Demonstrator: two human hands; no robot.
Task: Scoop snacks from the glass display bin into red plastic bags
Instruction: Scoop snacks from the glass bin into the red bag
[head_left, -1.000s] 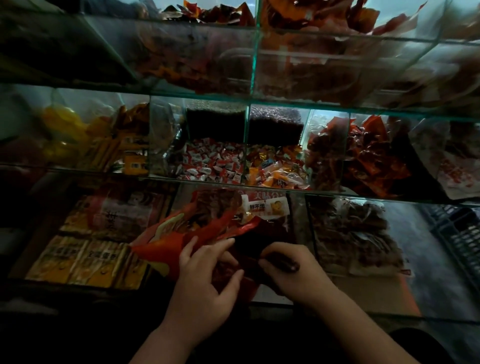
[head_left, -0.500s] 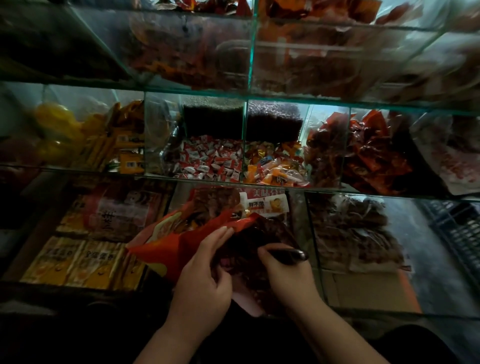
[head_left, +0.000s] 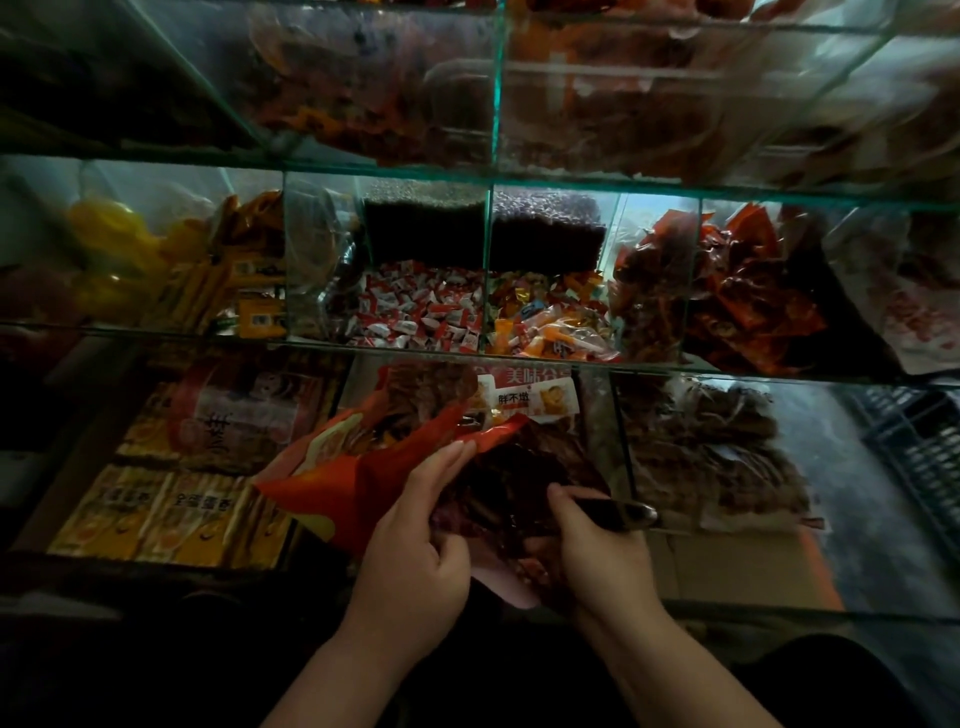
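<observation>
A red plastic bag (head_left: 358, 478) hangs over the front of the lowest glass bin (head_left: 597, 415), its mouth pulled wide toward me. My left hand (head_left: 415, 551) pinches the bag's near edge and holds it apart. Dark brown snacks (head_left: 509, 488) show inside the bag's mouth. My right hand (head_left: 597, 556) is closed on the dark handle of a scoop (head_left: 618, 514); the scoop's bowl is buried among the snacks and hidden. A labelled snack pack (head_left: 535, 397) lies in the bin behind the bag.
Glass shelves rise in tiers ahead. The middle tier holds wrapped candies (head_left: 415, 312), orange sweets (head_left: 550, 327) and red packets (head_left: 737, 301). Yellow boxed snacks (head_left: 171, 514) fill the lower left bin, brown snacks (head_left: 711, 457) the lower right. A dark crate (head_left: 919, 441) sits far right.
My left hand shifted from lying flat on the bag to gripping its edge, widening the mouth. My right hand turned, so the scoop's handle now points right. The view moved slightly closer.
</observation>
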